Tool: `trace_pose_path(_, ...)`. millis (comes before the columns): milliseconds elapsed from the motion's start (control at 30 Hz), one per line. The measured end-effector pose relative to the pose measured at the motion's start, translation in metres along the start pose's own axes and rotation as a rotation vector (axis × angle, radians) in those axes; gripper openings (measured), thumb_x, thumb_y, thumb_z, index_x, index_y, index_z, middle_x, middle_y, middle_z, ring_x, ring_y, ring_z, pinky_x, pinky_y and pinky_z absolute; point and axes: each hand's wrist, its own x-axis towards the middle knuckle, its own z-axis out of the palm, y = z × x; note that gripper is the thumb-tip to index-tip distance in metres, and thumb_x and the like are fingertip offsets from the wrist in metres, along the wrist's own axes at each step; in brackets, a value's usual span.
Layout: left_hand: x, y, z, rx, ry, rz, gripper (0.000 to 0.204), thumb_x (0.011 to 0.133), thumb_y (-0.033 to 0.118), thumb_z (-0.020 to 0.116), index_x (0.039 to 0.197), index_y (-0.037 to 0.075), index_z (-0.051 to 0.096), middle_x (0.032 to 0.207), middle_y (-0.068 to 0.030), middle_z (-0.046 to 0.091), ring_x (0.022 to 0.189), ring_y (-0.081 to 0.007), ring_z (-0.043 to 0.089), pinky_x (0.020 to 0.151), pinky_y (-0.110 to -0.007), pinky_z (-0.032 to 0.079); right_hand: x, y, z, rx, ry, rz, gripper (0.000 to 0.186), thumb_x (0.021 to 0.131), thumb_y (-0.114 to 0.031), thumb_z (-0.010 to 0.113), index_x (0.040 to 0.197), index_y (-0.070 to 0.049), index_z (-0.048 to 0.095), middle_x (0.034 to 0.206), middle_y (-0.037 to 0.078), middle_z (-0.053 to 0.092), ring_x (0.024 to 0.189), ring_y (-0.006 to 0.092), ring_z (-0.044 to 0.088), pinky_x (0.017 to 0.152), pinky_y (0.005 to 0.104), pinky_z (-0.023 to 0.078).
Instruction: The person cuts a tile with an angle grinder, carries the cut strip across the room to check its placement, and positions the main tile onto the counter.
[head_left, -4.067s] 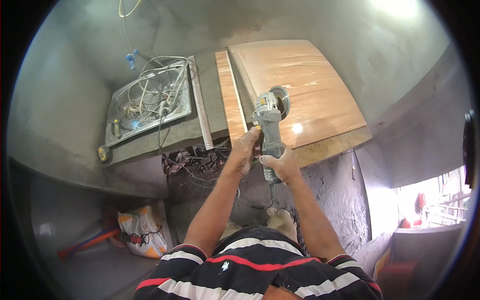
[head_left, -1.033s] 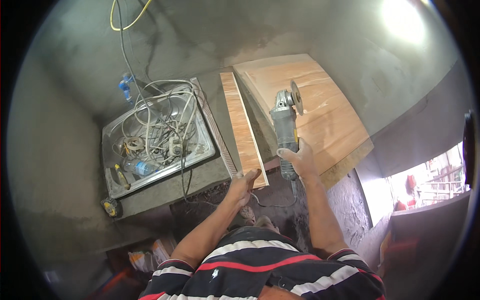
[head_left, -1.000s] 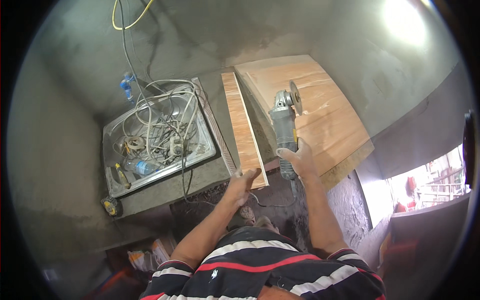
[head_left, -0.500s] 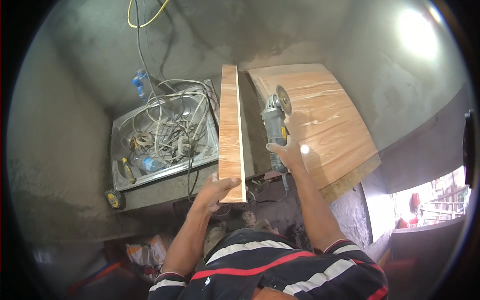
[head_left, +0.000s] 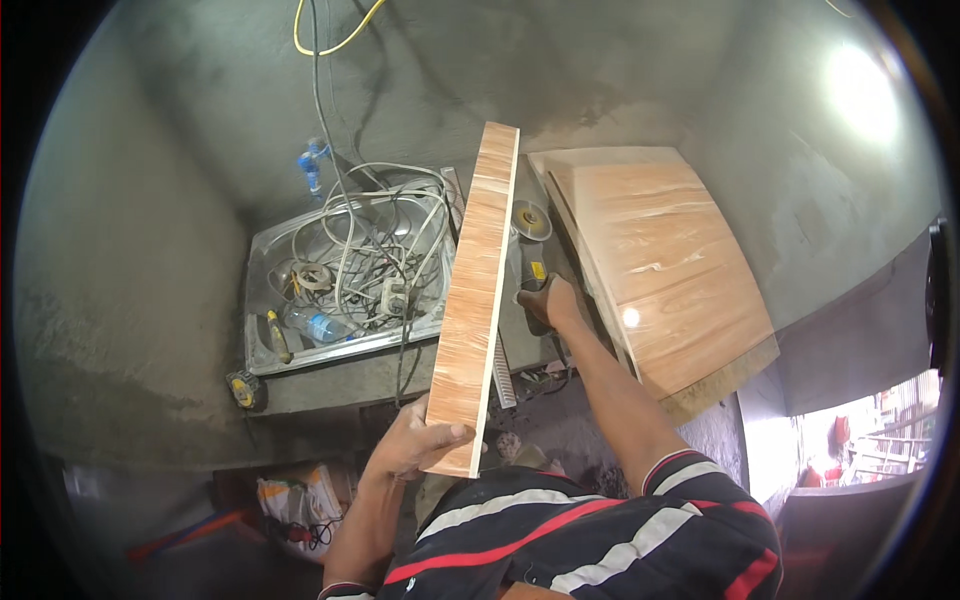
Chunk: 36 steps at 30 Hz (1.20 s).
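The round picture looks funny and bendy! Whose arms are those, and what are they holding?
The camera sits on a person's head and looks down, so the arms coming up from the bottom are that person's own. Its wide lens bends straight edges. The left hand grips the near end of a long wooden strip, lifted off the counter. The right hand holds an angle grinder, a cutting tool with a round disc. Beside it lies a big wooden board. On the left, a metal sink is full of tangled cables, with a plastic bottle.
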Motion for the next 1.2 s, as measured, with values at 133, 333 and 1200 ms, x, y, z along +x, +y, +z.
trace_pose_path(133, -0.01, 0.004, 0.008, -0.026, -0.042, -0.025, 0.074, 0.08, 0.017, 0.088, 0.139, -0.009, 0.052, 0.117, -0.021, 0.071, 0.094, -0.0307, 0.076, 0.084, -0.044, 0.063, 0.02, -0.003, 0.016, -0.034, -0.058, -0.02, 0.067, 0.073, -0.042, 0.085, 0.11, 0.011, 0.068, 0.11, 0.035, 0.072, 0.105, 0.0443, 0.073, 0.089, 0.047, 0.059)
trace_pose_path(333, -0.015, 0.016, 0.017, 0.003, -0.071, -0.018, 0.072, 0.081, 0.019, 0.085, 0.14, -0.009, 0.052, 0.118, -0.0216, 0.071, 0.093, -0.031, 0.076, 0.083, -0.043, 0.063, 0.009, -0.022, 0.013, -0.063, -0.005, -0.047, 0.064, 0.075, -0.038, 0.081, 0.113, 0.011, 0.066, 0.103, 0.034, 0.073, 0.097, 0.0418, 0.075, 0.083, 0.0465, 0.061)
trace_pose_path(1200, -0.028, 0.03, -0.003, 0.126, -0.108, -0.017, 0.071, 0.079, 0.024, 0.084, 0.135, -0.008, 0.056, 0.117, -0.0196, 0.073, 0.098, -0.022, 0.073, 0.089, -0.035, 0.059, -0.018, -0.015, 0.051, -0.075, 0.178, 0.05, 0.102, 0.078, -0.057, 0.08, 0.148, 0.008, 0.043, 0.132, 0.031, 0.062, 0.126, 0.0449, 0.062, 0.105, 0.0519, 0.051)
